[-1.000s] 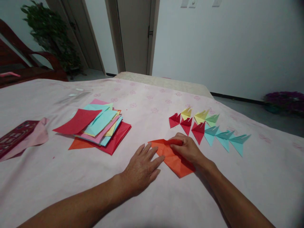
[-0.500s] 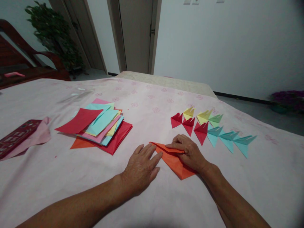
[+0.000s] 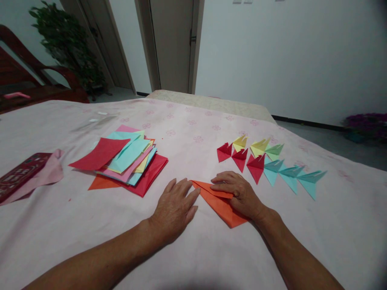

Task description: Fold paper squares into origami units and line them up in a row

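An orange sheet of paper, partly folded, lies on the cloth in front of me with a narrow flap along its far edge. My right hand rests on its right side, fingers laid over the folded flap and pressing it down. At the left corner of the paper is my left hand, fingers stretched out, the tips at the pointed corner. Just beyond my right hand stand folded paper figures: red ones, yellow ones, a green one and light blue ones.
A loose pile of coloured paper lies to the left. Farther left are a dark red printed packet and a pink cloth-like piece. A pale flowered cloth covers the table. Behind are a wooden chair and a door.
My left hand has slid slightly left towards the paper's corner. The fingers of my right hand have flattened onto the flap, which lies lower now.
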`<state>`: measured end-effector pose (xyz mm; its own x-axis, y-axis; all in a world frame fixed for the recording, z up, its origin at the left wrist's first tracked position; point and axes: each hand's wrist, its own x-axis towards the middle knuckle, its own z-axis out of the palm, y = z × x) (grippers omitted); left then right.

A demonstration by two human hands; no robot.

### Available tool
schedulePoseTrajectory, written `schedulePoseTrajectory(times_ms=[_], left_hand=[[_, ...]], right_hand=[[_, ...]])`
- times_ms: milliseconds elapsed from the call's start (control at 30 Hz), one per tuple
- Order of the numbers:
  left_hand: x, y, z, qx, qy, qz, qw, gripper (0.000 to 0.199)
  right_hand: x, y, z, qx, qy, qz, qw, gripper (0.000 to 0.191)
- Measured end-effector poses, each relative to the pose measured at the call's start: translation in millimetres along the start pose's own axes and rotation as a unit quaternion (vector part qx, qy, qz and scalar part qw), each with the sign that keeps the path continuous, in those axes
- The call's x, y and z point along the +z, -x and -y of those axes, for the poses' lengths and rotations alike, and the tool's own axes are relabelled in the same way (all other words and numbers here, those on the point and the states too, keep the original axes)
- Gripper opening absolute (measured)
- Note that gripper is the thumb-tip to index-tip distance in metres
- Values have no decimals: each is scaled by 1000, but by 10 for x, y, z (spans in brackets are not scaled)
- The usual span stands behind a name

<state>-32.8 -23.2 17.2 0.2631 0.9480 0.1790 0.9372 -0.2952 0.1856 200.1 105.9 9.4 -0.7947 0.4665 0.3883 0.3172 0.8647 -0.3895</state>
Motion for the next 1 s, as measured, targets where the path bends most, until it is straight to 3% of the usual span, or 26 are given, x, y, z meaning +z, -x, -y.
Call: schedulePoseTrajectory(times_ms=[300, 533, 1000], left_hand=[[-5, -28, 18, 3, -21, -14, 1000, 43], [39, -47, 51, 35, -18, 12, 999, 43], [-5, -74, 57, 28, -41, 20, 999, 42]], right_hand=[[2, 0, 14, 2, 11, -4, 1000, 63], [-1, 9, 1, 5, 5, 2, 1000, 66], [17, 24, -25, 14, 6, 3, 1000, 59]])
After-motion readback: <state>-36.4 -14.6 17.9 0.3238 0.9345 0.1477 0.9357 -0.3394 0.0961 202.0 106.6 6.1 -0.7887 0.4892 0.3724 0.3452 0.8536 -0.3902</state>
